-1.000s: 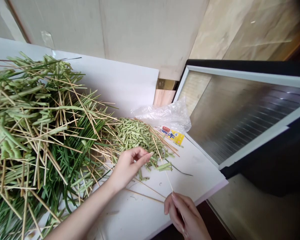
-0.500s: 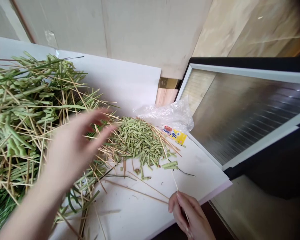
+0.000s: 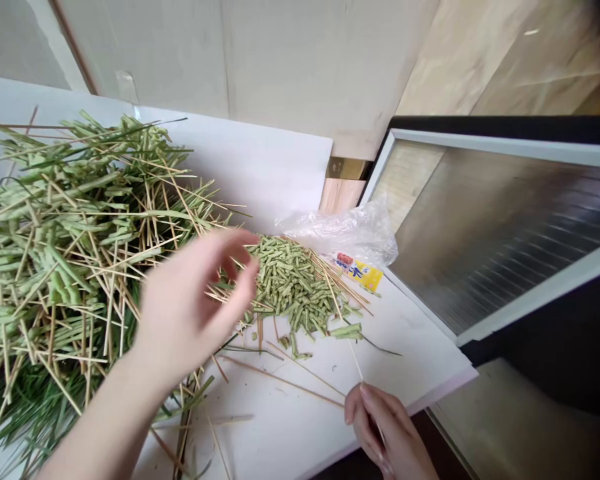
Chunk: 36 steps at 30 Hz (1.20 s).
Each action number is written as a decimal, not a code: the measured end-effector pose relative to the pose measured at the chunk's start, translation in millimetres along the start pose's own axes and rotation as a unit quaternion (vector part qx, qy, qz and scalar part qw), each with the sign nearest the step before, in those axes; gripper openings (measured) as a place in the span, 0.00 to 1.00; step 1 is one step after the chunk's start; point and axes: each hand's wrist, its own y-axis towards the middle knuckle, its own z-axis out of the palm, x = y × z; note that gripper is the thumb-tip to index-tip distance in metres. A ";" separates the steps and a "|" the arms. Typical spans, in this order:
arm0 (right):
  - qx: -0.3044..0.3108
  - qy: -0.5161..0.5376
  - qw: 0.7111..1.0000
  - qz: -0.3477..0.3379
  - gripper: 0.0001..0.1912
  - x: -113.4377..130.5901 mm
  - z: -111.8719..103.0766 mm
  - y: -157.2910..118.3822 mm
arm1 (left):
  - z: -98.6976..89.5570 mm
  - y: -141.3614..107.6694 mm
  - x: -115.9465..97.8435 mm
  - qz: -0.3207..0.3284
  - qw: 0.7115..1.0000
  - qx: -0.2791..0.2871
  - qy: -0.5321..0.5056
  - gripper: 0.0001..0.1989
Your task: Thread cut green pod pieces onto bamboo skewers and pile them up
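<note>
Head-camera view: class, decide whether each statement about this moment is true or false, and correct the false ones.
1. The right hand pinches a thin wooden stick. True.
2. The left hand grips a knife. False: no knife shows; its curled fingers hold nothing visible, over the heap of green stalks.
3. A pile of cut green pieces lies on the white board. True.
4. The yellow packet lies on top of that pile. False: it lies beyond the pile, against the clear plastic bag.
</note>
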 end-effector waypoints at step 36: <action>0.015 0.000 1.000 0.005 0.26 -2.0 -1.0 3.4 | 142.7 -44.4 9.1 -0.126 0.875 0.438 0.161 0.10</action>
